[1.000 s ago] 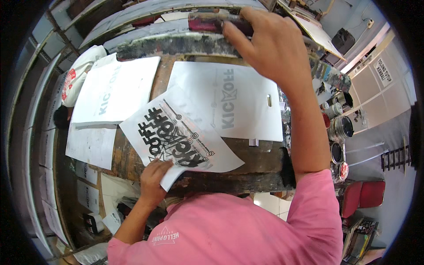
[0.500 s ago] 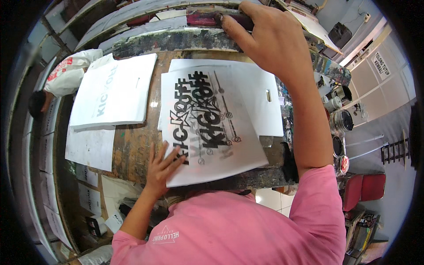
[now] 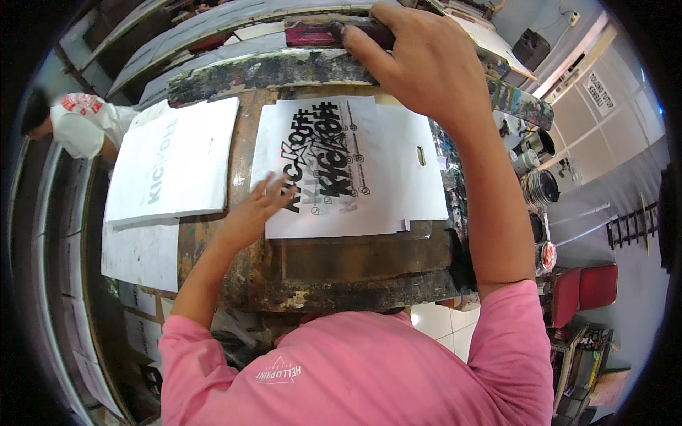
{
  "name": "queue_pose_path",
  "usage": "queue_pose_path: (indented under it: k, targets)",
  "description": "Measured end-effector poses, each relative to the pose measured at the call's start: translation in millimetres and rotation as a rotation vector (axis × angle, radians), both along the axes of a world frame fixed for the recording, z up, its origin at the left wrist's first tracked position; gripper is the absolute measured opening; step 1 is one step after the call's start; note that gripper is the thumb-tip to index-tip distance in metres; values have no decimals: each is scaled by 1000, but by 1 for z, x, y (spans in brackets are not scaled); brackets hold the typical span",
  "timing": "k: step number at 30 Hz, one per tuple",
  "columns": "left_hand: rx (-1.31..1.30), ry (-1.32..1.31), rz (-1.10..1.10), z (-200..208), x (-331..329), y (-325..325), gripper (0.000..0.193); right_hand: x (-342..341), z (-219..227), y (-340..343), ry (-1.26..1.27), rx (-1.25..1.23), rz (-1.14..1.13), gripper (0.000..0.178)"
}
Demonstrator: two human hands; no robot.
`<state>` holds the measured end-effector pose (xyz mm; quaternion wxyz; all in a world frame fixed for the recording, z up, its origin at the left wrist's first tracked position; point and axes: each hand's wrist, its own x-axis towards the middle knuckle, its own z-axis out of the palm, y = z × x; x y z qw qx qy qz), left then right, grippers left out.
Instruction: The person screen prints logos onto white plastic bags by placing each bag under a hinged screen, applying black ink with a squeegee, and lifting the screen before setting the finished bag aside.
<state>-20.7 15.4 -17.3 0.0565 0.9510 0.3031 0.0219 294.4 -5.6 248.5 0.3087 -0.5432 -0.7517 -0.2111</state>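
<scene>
Since half a second ago, the thin white translucent sheet with bold black lettering has slid toward 12 o'clock, away from the near edge of the stained brown wooden tabletop, and the bare left hand has risen with it. The sheet now lies over a flat white panel with a slotted handle hole, whose uncovered part shows at 3 o'clock.

From the left hand, the sheet's middle lies at 2 o'clock, its long axis running roughly 12 to 6. That hand is the nearer: its fingers are spread wide at the sheet's 8 o'clock edge, blurred, so I cannot tell whether they touch.

The bare right hand is farther off, with the sheet between 7 and 8 o'clock from it. Its fingers bend over a dark, magenta-streaked block; I cannot tell whether they grip it.

A thick stack of white printed pieces lies at the sheet's 9 o'clock.
</scene>
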Motion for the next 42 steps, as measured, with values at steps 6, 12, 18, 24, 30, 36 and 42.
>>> queue_pose_path:
  k: [6, 12, 18, 24, 30, 36, 42]
  targets:
    - [-794, -1021, 369, 100, -22, -19, 120, 6, -35, -16, -66, 84, -20, 46]
    - [-715, -1330, 652, 106, 15, -59, 108, -9, -99, -72, -88, -162, -30, 40]
    - [-636, -1134, 855, -10, -1, -99, 79, 14, -171, -75, -72, -758, 225, 41]
    - [-257, -781, 821, -76, -13, -106, 119, 42, -210, 18, 113, -508, 252, 39]
    - [-208, -709, 723, -62, -11, -99, 130, 90, -263, 204, -24, -365, 124, 36]
    - [-181, -743, 705, -71, -13, -101, 132, 88, -294, 288, -137, -458, 43, 33]
    - [-189, -771, 682, -79, -17, -101, 128, 66, -299, 230, -178, -403, -38, 40]
